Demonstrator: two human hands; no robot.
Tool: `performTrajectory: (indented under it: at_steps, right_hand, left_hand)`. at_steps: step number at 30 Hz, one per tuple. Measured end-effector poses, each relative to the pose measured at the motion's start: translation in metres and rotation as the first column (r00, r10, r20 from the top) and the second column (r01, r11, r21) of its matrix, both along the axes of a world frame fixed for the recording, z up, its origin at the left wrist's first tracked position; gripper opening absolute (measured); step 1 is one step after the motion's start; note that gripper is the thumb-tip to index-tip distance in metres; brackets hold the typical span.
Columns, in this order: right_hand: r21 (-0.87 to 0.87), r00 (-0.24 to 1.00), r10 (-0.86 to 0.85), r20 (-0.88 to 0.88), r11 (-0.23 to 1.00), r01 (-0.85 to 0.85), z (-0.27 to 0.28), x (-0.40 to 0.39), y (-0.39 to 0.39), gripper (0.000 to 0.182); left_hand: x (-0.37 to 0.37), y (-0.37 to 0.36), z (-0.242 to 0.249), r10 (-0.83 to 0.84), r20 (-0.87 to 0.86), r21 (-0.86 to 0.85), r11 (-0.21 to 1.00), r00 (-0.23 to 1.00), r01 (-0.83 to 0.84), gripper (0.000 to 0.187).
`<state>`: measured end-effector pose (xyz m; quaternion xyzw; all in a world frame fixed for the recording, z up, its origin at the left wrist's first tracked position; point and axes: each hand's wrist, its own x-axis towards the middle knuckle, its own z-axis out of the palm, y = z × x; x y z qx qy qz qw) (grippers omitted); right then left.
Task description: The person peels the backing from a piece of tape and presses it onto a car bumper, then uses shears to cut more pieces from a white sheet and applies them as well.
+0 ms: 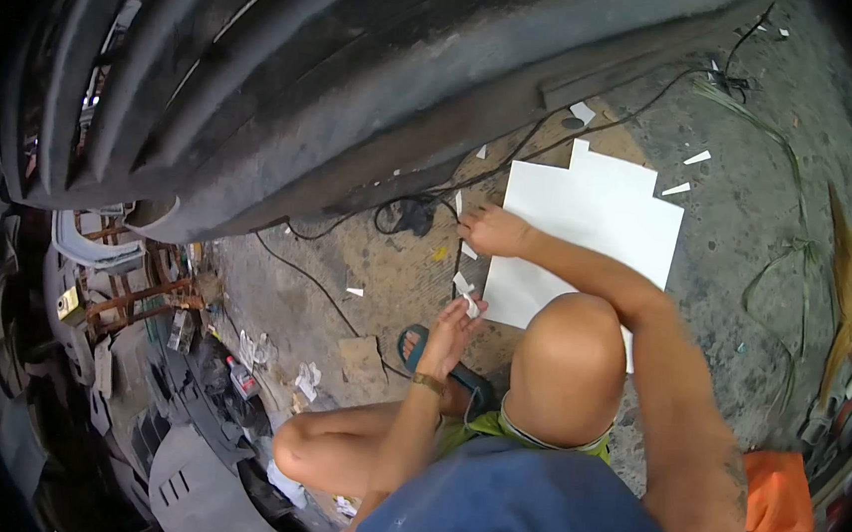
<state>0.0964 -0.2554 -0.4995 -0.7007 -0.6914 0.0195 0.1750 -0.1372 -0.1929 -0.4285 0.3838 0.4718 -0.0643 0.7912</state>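
A large white sheet (595,214) with a notched upper edge lies on the floor, partly hidden by my forearm and knee. My right hand (494,231) is at the sheet's left edge, fingers curled together and pointing down beside small white scraps; what they grip, if anything, is too small to tell. Lower and to the left, my left hand (453,330), with a band at the wrist, pinches a small white piece (471,308). Another white scrap (463,283) is just above that piece.
A large dark ribbed panel (360,91) spans the upper left. Black cables (318,303) cross the brown cardboard (376,262). White offcuts (697,157) are scattered around. Dark parts and a bottle (242,377) lie at lower left, an orange cloth (778,499) at lower right.
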Motion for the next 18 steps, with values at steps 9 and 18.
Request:
performTrajectory:
  at_steps: [9,18]
  right_hand:
    - [0.258,0.0,0.309,-0.951,0.793,0.551,0.166,0.067,-0.06,0.018]
    - [-0.132,-0.136,0.307,-0.942,0.036,0.991,0.151,0.02,-0.302,0.035]
  left_hand:
    - [0.011,0.043,-0.043,-0.107,0.005,0.109,0.988,0.994,0.106,0.027]
    - [0.05,0.027,-0.074,-0.183,-0.186,0.79,0.556,0.965,0.257,0.018]
